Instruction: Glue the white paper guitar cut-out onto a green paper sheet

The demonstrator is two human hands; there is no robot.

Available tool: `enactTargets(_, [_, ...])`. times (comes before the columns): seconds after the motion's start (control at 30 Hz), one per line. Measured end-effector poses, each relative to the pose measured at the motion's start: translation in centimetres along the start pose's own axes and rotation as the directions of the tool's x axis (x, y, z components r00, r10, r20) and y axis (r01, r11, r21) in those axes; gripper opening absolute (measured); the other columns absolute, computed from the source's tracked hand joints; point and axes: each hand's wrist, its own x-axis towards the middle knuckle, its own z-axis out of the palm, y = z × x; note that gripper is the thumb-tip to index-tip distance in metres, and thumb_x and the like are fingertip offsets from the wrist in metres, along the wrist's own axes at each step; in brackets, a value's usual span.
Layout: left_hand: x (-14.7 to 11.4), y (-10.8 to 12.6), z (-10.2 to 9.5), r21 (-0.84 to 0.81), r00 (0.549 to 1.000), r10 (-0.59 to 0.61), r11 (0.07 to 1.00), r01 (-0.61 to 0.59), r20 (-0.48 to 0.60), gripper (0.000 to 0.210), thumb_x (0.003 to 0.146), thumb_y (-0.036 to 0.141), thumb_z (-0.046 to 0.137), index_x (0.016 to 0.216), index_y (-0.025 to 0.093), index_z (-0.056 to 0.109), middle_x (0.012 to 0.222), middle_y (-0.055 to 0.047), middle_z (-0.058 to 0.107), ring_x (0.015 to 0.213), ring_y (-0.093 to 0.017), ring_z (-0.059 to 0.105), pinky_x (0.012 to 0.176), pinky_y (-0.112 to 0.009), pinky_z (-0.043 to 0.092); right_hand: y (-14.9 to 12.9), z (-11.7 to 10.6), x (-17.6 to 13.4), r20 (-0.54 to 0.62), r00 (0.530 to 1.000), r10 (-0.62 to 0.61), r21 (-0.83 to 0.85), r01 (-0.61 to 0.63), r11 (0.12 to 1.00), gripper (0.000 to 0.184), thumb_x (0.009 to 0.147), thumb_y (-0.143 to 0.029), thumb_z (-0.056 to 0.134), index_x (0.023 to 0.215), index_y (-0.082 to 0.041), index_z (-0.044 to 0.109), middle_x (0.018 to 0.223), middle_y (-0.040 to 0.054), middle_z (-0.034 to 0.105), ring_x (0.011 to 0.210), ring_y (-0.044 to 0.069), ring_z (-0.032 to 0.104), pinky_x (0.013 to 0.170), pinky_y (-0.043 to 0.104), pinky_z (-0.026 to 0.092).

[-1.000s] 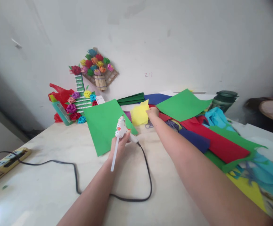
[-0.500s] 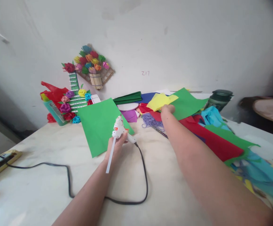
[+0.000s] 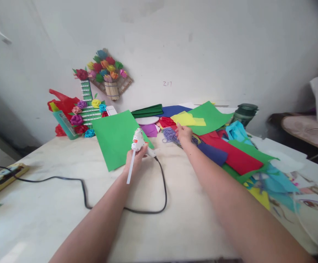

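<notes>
My left hand (image 3: 135, 157) is wrapped round a white hot glue gun (image 3: 138, 139), with a glue stick (image 3: 130, 168) jutting out of its back end. A green sheet (image 3: 111, 140) lies just beyond it. My right hand (image 3: 184, 133) reaches forward with its fingers pinched together. What is between those fingers, if anything, I cannot make out. Beside the fingertips lies a bundle of purple yarn (image 3: 169, 135). Just past the hand, yellow paper (image 3: 186, 118) rests partly over another green sheet (image 3: 215, 116).
A black cord (image 3: 58, 178) runs from the glue gun across the table towards a power strip (image 3: 4, 181). Paper-flower crafts (image 3: 90, 115) and a glue bottle (image 3: 65, 125) stand at back left. Red felt (image 3: 238, 157), scraps and a dark green bottle (image 3: 245, 113) are on the right.
My right hand has drawn back from the yellow paper and moved left to the purple yarn. The yellow paper now lies flatter. My left hand keeps hold of the glue gun.
</notes>
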Motion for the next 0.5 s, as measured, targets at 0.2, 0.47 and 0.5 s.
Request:
enactTargets(0.2, [-0.3, 0.3, 0.3, 0.037, 0.998, -0.007, 0.999, 0.009, -0.067, 0.050, 0.058, 0.048, 0.066, 0.090, 0.009, 0.064, 0.084, -0.012, 0.065, 0.082, -0.026, 0.061, 0.060, -0.030, 0.051, 0.6, 1.0, -3.6, 0.387, 0.819, -0.424, -0.157, 0.511, 0.845, 0.033, 0.086, -0.036, 0.035, 0.095, -0.021, 0.063, 0.102, 0.0055, 0.064, 0.097, 0.017, 0.056, 0.085, 0.030, 0.038])
enactTargets(0.47, [-0.5, 0.2, 0.1, 0.041, 0.997, 0.002, 0.999, 0.001, -0.071, 0.052, 0.057, 0.049, 0.066, 0.092, 0.009, 0.065, 0.086, -0.011, 0.065, 0.083, -0.025, 0.060, 0.059, -0.029, 0.051, 2.2, 0.8, -1.5, 0.553, 0.803, -0.221, -0.496, 0.530, 0.688, 0.056, 0.087, -0.043, 0.019, 0.132, -0.013, 0.032, 0.137, 0.0099, 0.032, 0.124, 0.021, 0.030, 0.100, 0.038, 0.017])
enactTargets(0.5, [-0.4, 0.1, 0.1, 0.046, 0.998, 0.000, 0.999, 0.002, -0.059, 0.052, 0.058, 0.048, 0.065, 0.092, 0.009, 0.065, 0.086, -0.010, 0.065, 0.083, -0.025, 0.060, 0.059, -0.028, 0.051, 2.5, 0.5, -0.8, 0.536, 0.823, -0.188, -0.526, 0.500, 0.688, 0.057, 0.086, -0.045, 0.020, 0.130, -0.011, 0.035, 0.133, 0.0123, 0.038, 0.120, 0.023, 0.035, 0.098, 0.037, 0.021])
